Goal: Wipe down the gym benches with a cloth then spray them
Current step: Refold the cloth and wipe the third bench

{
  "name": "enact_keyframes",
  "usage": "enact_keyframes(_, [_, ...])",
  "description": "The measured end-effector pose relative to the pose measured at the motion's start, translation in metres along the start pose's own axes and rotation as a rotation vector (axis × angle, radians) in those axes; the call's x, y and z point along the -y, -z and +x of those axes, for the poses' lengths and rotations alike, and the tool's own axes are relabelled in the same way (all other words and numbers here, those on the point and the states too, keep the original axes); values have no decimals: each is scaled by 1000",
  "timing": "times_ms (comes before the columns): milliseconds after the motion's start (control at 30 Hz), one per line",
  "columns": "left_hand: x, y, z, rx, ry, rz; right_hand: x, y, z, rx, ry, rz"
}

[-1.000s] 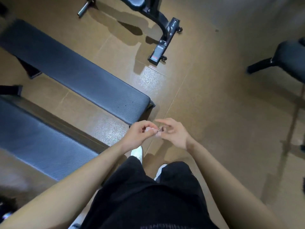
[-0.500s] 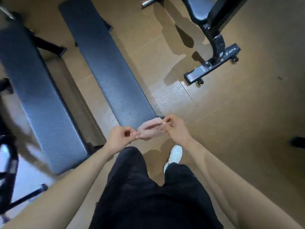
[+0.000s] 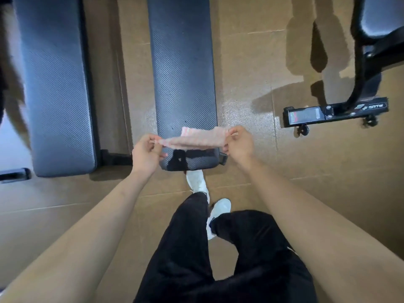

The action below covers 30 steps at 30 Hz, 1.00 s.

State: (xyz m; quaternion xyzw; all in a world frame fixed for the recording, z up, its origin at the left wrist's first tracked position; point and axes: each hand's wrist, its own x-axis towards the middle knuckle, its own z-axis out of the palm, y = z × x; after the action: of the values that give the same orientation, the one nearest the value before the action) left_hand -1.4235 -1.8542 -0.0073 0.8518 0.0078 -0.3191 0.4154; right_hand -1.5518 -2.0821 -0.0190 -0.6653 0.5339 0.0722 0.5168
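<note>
At far left, one padded bench [image 3: 59, 84] runs away from us, well apart from the cloth. Next is our left hand [image 3: 145, 154], just off the left edge of the middle bench. Its thumb and fingertips pinch the left end of the pink cloth [image 3: 194, 138], and its other fingers are curled in.

The cloth is stretched between our two hands. Its long axis lies left to right, straight across the width of the middle bench [image 3: 183, 73], whose own long axis runs away from us. The cloth is over the near end of the pad. A shadow on the pad beneath suggests it is lifted clear rather than resting, though we cannot be sure.

Our right hand [image 3: 239, 143] pinches the right end in the same way, just past the bench's right edge. Both hands look about equally near the pad. Further right, the black frame [image 3: 336, 110] of another bench stands well apart.

We judge the coming move to be straight down onto the near end, then a push away from us along the pad.
</note>
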Motion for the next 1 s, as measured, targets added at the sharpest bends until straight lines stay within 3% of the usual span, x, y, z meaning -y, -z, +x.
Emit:
enact_keyframes(267, [66, -38, 38, -217, 42, -10, -29, -40, 74, 69, 47, -114])
enact_keyframes(367, [94, -69, 52, -303, 219, 150, -57, -60, 104, 204, 106, -506])
enact_keyframes(433, [105, -95, 54, -374, 247, 255, -72, -69, 117, 238, 228, -775])
enact_keyframes(500, [109, -124, 49, -396, 126, 320, -78, -75, 126, 210, 434, -815])
enact_keyframes(600, [113, -163, 42, -262, 0, 364, -78, -82, 141, 272, 731, -795])
enact_keyframes(667, [119, -180, 44, -201, 3, 391, -77, -85, 153, 377, 798, -912])
enact_keyframes(867, [125, -176, 62, -322, 16, 420, -68, -76, 177, 446, 719, -1002])
enact_keyframes(1000, [113, -153, 60, -411, 69, 212, -53, -66, 171, 403, 474, -659])
